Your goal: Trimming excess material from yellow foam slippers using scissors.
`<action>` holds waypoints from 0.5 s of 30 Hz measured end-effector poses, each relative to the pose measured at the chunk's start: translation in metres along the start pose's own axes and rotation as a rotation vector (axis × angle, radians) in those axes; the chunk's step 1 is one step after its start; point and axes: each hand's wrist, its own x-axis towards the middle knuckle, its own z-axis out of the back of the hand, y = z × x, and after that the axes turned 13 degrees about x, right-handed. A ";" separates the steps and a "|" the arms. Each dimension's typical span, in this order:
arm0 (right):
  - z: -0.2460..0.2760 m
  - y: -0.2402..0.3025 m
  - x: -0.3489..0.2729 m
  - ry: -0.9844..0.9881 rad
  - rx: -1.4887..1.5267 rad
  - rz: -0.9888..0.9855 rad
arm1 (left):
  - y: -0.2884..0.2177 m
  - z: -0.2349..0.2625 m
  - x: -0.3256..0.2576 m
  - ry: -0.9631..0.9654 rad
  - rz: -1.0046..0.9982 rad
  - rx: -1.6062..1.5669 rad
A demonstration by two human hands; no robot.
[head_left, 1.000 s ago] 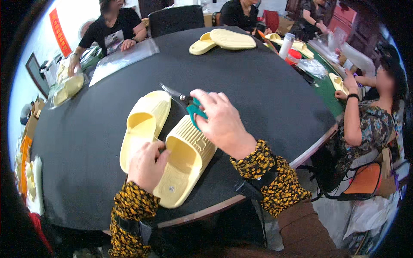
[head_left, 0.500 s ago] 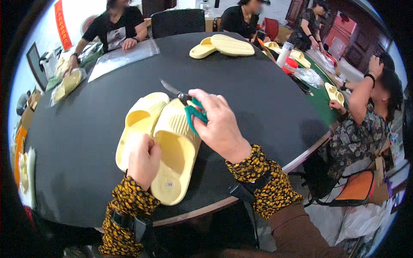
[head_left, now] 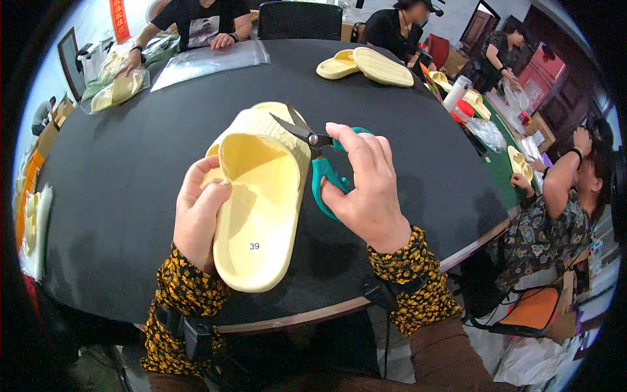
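Nearest, two forearms in black-and-yellow patterned sleeves come up over the near edge of a round black table (head_left: 117,196). The left hand (head_left: 196,219) grips the left side of a pale yellow slide sandal (head_left: 258,209), fingers curled around its edge and thumb pressed on the footbed; the sandal is lifted and tilted, heel toward the person, strap end pointing away. A second pale yellow sandal (head_left: 271,110) lies just behind it, mostly hidden. The right hand (head_left: 366,186) holds teal-handled scissors (head_left: 320,153), fingers wrapped through and around the handles; the dark blades are slightly apart and point left, touching the top of the held sandal's strap.

To the right, a seated person in a patterned top (head_left: 555,202) leans at the table edge, beside a green mat (head_left: 506,166) with more yellow sandals on it. Farther right stand a white bottle (head_left: 455,93) and a red-capped container (head_left: 462,112).

Across the table lies a pair of pale yellow sandals (head_left: 366,64), and to the far left a clear plastic bag (head_left: 209,59) lies flat. Bagged sandals (head_left: 121,91) rest at the far left edge under another person's hand. Two people in black tops sit at the far side.
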 end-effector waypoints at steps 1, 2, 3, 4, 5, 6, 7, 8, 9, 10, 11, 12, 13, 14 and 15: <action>0.001 0.000 -0.002 0.013 -0.024 0.019 | 0.000 -0.003 0.000 -0.014 -0.039 -0.019; 0.002 0.000 -0.004 0.018 -0.028 0.021 | -0.001 -0.006 0.000 -0.029 -0.078 -0.037; 0.001 0.002 -0.004 0.033 -0.046 0.025 | -0.003 -0.005 -0.002 -0.026 -0.085 -0.032; 0.000 0.004 -0.004 0.048 -0.065 0.030 | -0.003 -0.003 -0.003 -0.031 -0.088 -0.028; -0.002 0.005 -0.005 0.059 -0.085 0.010 | -0.001 -0.002 -0.002 -0.050 -0.105 -0.049; -0.002 0.005 -0.005 0.058 -0.089 0.011 | 0.000 -0.003 -0.001 -0.060 -0.121 -0.077; -0.001 0.004 -0.005 0.086 -0.127 -0.002 | 0.000 -0.002 0.000 -0.057 -0.123 -0.079; 0.000 0.004 -0.005 0.113 -0.164 -0.016 | -0.001 -0.001 0.001 -0.052 -0.129 -0.081; -0.001 0.004 -0.005 0.112 -0.161 -0.019 | 0.000 0.000 0.001 -0.052 -0.129 -0.078; -0.004 0.004 -0.006 0.126 -0.170 -0.025 | 0.000 0.001 0.001 -0.053 -0.127 -0.074; -0.006 0.003 -0.006 0.139 -0.178 -0.030 | 0.001 0.002 0.000 -0.066 -0.136 -0.069; -0.005 0.002 -0.006 0.139 -0.184 -0.034 | 0.002 0.001 0.001 -0.071 -0.146 -0.071; -0.005 0.001 -0.007 0.140 -0.190 -0.029 | 0.002 0.000 0.002 -0.065 -0.144 -0.074; -0.005 -0.001 -0.007 0.142 -0.195 -0.024 | 0.002 -0.001 0.002 -0.056 -0.142 -0.060; -0.004 0.000 -0.006 0.139 -0.198 -0.027 | 0.000 -0.002 0.002 -0.048 -0.142 -0.043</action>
